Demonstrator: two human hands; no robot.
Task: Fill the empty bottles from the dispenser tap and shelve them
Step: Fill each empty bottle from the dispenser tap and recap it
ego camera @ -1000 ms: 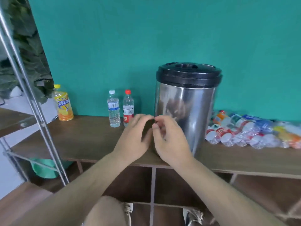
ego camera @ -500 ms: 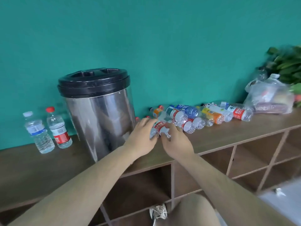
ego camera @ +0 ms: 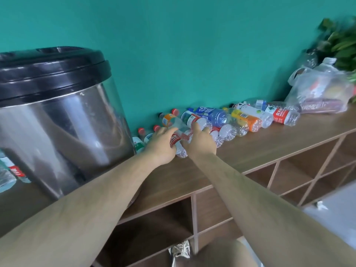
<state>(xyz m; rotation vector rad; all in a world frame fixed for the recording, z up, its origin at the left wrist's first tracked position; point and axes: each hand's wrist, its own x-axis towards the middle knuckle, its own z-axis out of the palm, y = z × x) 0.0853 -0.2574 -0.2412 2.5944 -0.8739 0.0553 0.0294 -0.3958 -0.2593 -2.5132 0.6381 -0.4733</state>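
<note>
A steel dispenser point(ego camera: 63, 132) with a black lid stands at the left on the wooden shelf top point(ego camera: 250, 149); its tap is hidden. To its right lies a row of several empty plastic bottles point(ego camera: 240, 118) on their sides along the wall. My left hand point(ego camera: 160, 144) and my right hand point(ego camera: 200, 141) both hold one clear empty bottle with a red label point(ego camera: 179, 139) at the near end of that row, my left on its left side, my right on its right side.
Two filled bottles point(ego camera: 11, 172) stand at the far left edge behind the dispenser. A plastic bag point(ego camera: 321, 91) and a green plant point(ego camera: 341, 41) sit at the far right. Open cubby compartments point(ego camera: 292, 176) lie below the shelf top.
My view has swung right from the dispenser's front to the bottle row. Both hands moved from the dispenser to the pile and took hold of the red-labelled bottle.
</note>
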